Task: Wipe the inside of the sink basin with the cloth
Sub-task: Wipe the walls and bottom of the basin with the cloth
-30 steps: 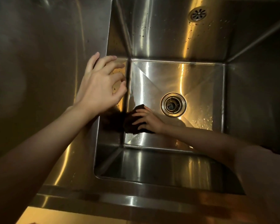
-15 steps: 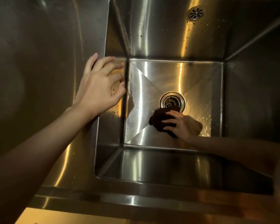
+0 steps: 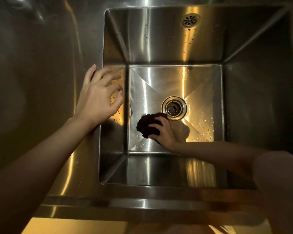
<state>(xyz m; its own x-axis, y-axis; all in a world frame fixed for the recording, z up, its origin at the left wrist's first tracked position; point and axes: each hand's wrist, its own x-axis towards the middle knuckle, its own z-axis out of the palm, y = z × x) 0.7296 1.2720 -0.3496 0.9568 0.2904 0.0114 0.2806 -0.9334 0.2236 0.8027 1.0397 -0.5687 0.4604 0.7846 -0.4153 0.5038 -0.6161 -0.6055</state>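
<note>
Task mid-way: right hand (image 3: 166,132) is pressing the dark crumpled cloth (image 3: 146,125) onto the floor of the square stainless steel sink basin (image 3: 176,48), fingers curling over it, just beside the round metal drain (image 3: 174,106) on its near-left side. Droplets are showing on the floor's right part and back wall, so those seem left, walls too. Left hand (image 3: 98,97) is resting at the basin's left rim by the steel worktop (image 3: 41,81), fingers loosely bent, holding nothing. Vs 0.5 s ago: cloth & hand look barely moved relative to drain; camera is tilting, showing more back rim.

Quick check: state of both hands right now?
Left hand: open, holding nothing, at the sink rim.
Right hand: gripping the dark cloth.
</note>
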